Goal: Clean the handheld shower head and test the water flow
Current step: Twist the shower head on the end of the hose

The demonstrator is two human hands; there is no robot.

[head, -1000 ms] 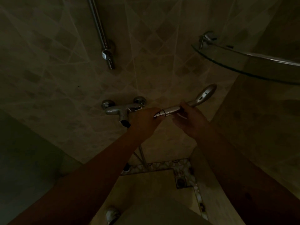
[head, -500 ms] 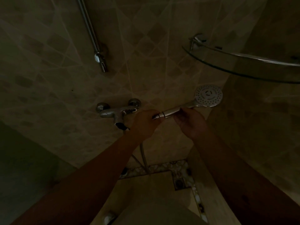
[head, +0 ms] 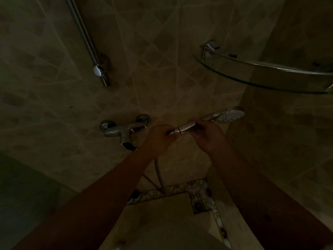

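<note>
The shower head (head: 228,116) is up in front of the tiled wall, handle nearly level, its spray face with the small holes turned towards the camera — off to the right. The right hand (head: 209,135) curls round the handle's middle. The left hand (head: 158,138) pinches the connector end, where the hose (head: 159,174) drops towards the floor. Just left of that hand sits the chrome mixer tap (head: 124,129). Higher up: 1 slide rail (head: 86,40), 1 glass corner shelf (head: 261,76). Below, the floor drain (head: 199,204).
</note>
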